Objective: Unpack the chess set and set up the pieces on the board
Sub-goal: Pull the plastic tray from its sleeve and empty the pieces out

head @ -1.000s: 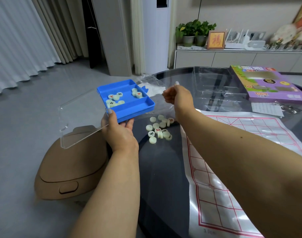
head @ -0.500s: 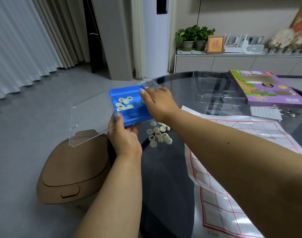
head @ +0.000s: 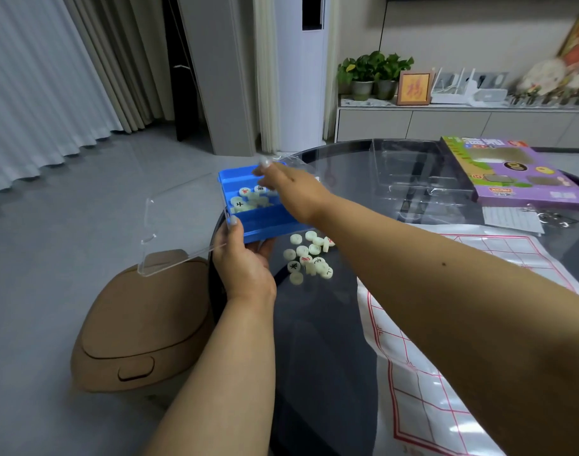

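My left hand [head: 241,261] grips the near corner of a blue piece tray [head: 265,222] whose clear lid [head: 179,222] hangs open to the left. Several pale round chess pieces [head: 248,199] lie in the tray. My right hand [head: 291,189] reaches into the tray from the right, fingers over the pieces; whether it holds one is hidden. A pile of loose pieces [head: 309,255] lies on the dark glass table [head: 317,324] just below the tray. The white paper board with red grid [head: 423,373] is spread at the right.
A purple game box [head: 512,176] and a clear plastic insert [head: 410,172] lie at the table's far side, with a paper slip [head: 512,220] beside them. A brown lidded bin [head: 140,327] stands on the floor left of the table.
My right hand came from above the table's far edge down into the tray. The tray moved slightly toward the table while my left hand kept its grip.
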`<state>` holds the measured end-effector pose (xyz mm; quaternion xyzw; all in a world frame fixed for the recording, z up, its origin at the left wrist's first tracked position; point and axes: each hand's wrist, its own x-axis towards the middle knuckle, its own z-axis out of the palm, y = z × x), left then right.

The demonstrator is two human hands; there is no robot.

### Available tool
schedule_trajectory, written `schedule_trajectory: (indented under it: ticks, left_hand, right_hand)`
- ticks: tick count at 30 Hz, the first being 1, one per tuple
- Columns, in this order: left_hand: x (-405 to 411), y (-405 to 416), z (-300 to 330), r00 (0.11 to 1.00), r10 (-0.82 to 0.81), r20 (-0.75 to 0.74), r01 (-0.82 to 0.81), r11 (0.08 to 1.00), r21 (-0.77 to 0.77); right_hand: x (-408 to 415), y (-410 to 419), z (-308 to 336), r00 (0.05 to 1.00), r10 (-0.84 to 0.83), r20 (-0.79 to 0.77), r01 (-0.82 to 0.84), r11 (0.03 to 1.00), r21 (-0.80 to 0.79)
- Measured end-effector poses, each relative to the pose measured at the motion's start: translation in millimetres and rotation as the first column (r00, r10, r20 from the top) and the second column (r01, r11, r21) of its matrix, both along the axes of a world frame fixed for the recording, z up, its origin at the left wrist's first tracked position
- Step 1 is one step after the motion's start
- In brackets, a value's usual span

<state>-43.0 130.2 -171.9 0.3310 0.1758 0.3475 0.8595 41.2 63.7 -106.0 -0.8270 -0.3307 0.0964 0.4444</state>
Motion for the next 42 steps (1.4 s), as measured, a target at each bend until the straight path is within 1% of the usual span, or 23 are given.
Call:
schedule_trajectory:
  ticks: [1,3,4,5,6,7,8,9,10,11,12,14,16,18,20,22,26,30,33,35,37,42]
  left_hand:
    - [0,0,1,1.0,-0.005,0.001,0.005,1.0,-0.005]
    - [0,-1,1,1.0,-0.015,0.005,0.015,1.0,-0.007]
    - [0,-2,2,1.0,-0.019,0.007,0.019,1.0,-0.009]
    - [0,-2,1,1.0,-0.022,0.008,0.022,1.0,-0.009]
    - [-1,-2,1,1.0,-0.024,0.006,0.024,1.0,-0.004]
    - [-1,-2,1,1.0,-0.023,0.001,0.023,1.0,0.003]
    - [-1,-2,1,1.0,-0.02,-0.004,0.02,1.0,0.009]
    - [-1,-2,1,1.0,-0.019,-0.006,0.019,1.0,0.012]
    - [-1,-2,1,1.0,-0.023,-0.008,0.023,1.0,0.013]
    - [-1,-3,1,1.0,-0.028,-0.011,0.029,0.999,0.016]
    - [-1,-3,1,0.999,-0.035,-0.015,0.035,0.999,0.022]
    - [-1,-4,1,0.999,-0.05,-0.021,0.051,0.998,0.042]
    - [0,-5,0,0.997,-0.068,-0.026,0.069,0.995,0.066]
    - [0,-6,2,0.996,-0.083,-0.036,0.086,0.993,0.084]
    - [-1,-7,3,0.994,-0.094,-0.052,0.099,0.99,0.099]
    - [-1,-7,3,0.994,-0.093,-0.063,0.099,0.99,0.1]
    - [-2,-5,2,0.994,-0.086,-0.068,0.091,0.994,0.066]
    - [-1,-5,1,0.992,-0.086,-0.091,0.092,0.994,0.061]
    - [-1,-5,1,0.99,-0.093,-0.104,0.099,0.994,0.053]
    - [-2,-6,2,0.99,-0.096,-0.102,0.101,0.994,0.049]
    - [-2,-6,2,0.99,-0.099,-0.103,0.104,0.993,0.049]
    - [-2,-6,3,0.99,-0.099,-0.103,0.102,0.994,0.031]
  right_hand:
    - [1,-2,4,0.999,-0.041,0.031,0.04,0.999,0.012]
    - [4,-4,10,0.98,-0.105,0.169,0.125,0.985,-0.116]
    - [5,-5,10,0.972,-0.105,0.212,0.148,0.969,-0.199]
    - [5,-5,9,0.97,-0.075,0.232,0.137,0.955,-0.263]
    - [6,-6,7,0.977,-0.041,0.21,0.104,0.95,-0.296]
    - [6,-6,6,0.991,-0.023,0.132,0.059,0.959,-0.277]
    - [5,-8,6,1.0,-0.016,0.018,0.019,0.981,-0.194]
    - [6,-8,6,0.997,-0.016,-0.073,0.011,0.997,-0.075]
    - [7,-7,6,0.993,-0.027,-0.115,0.029,0.999,0.014]
    - [9,-5,8,0.993,-0.049,-0.111,0.055,0.997,0.05]
    - [11,-2,9,0.996,-0.079,-0.051,0.08,0.997,0.008]
    - [16,4,6,0.985,-0.107,0.134,0.132,0.972,-0.196]
    - [16,10,-1,0.973,-0.059,0.224,0.132,0.936,-0.325]
    - [13,18,-6,0.953,-0.012,0.302,0.131,0.918,-0.374]
    - [10,27,-9,0.919,0.006,0.395,0.165,0.903,-0.397]
    - [8,34,-9,0.899,0.016,0.437,0.18,0.897,-0.404]
    - [11,42,-13,0.904,0.045,0.425,0.153,0.894,-0.421]
    - [4,43,-6,0.888,0.134,0.439,0.139,0.832,-0.536]
    - [1,39,-3,0.925,0.059,0.376,0.14,0.866,-0.481]
    - [3,40,-6,0.933,0.024,0.36,0.156,0.873,-0.462]
    - [6,41,-10,0.92,0.066,0.387,0.144,0.861,-0.488]
    - [6,39,-8,0.933,0.123,0.338,0.079,0.847,-0.526]
